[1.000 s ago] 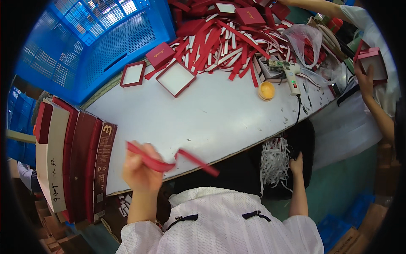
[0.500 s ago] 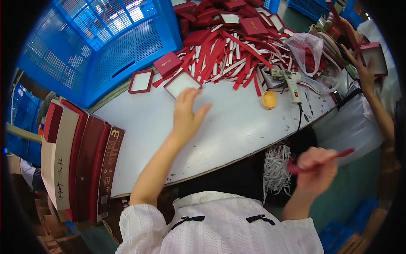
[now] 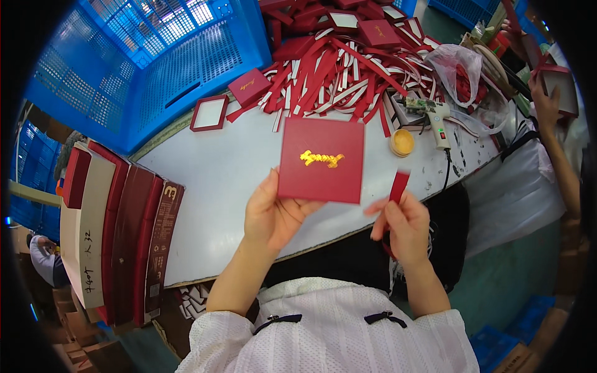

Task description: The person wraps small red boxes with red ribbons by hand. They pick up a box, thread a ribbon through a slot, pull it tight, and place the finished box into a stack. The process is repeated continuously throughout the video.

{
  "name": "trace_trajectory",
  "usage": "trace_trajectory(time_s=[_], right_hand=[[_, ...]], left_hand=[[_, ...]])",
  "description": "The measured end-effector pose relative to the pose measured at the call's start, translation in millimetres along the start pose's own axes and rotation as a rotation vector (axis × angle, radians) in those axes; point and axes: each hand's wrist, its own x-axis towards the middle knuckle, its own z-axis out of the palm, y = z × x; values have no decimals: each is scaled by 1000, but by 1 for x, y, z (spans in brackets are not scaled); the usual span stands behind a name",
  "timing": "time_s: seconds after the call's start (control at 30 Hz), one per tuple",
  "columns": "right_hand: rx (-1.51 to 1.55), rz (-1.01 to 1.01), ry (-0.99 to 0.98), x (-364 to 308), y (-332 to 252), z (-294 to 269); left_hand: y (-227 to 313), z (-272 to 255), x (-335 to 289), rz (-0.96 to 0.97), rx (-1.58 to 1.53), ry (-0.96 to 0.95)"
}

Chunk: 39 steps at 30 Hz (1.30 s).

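The left hand [image 3: 268,216], half-curled, supports a red box [image 3: 321,184] by its lower edge, near the middle of the view. At the box's four o'clock, the right hand [image 3: 405,231] pinches a red ribbon [image 3: 399,185], not yet attached. Toward twelve, heaped ribbons [image 3: 311,79] on the counter [image 3: 211,211] apparently remain unused.

Slants left forearm [image 3: 244,273] far and right, right forearm [image 3: 428,289] far and left. Cups left hand [image 3: 273,217], palm up, thumb [image 3: 270,185] at left, fingers reaching right. Pinches with right hand [image 3: 407,229], slightly blurred.
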Motion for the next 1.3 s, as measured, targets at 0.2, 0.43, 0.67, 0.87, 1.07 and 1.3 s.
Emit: trace_trajectory(time_s=[0.2, 0.43, 0.67, 0.87, 1.07, 1.3], right_hand=[[152, -45, -4, 16, -13, 17], [-258, 124, -285, 10, -19, -3], [-161, -171, -241, -22, -24, 5], [-796, -484, -213, -15, -16, 26], [-830, -515, -210, -13, -17, 26], [-867, -560, -204, -13, -18, 26]], left_hand=[[-22, -1, -28, -90, -37, -37], [-12, -36, -26, -339, 130, -416], [-27, -4, -32, 124, 370, -40], [-45, 7, -34, 268, 469, -97], [-41, 11, -39, 229, 508, -95], [-38, 7, -43, 231, 559, -172]])
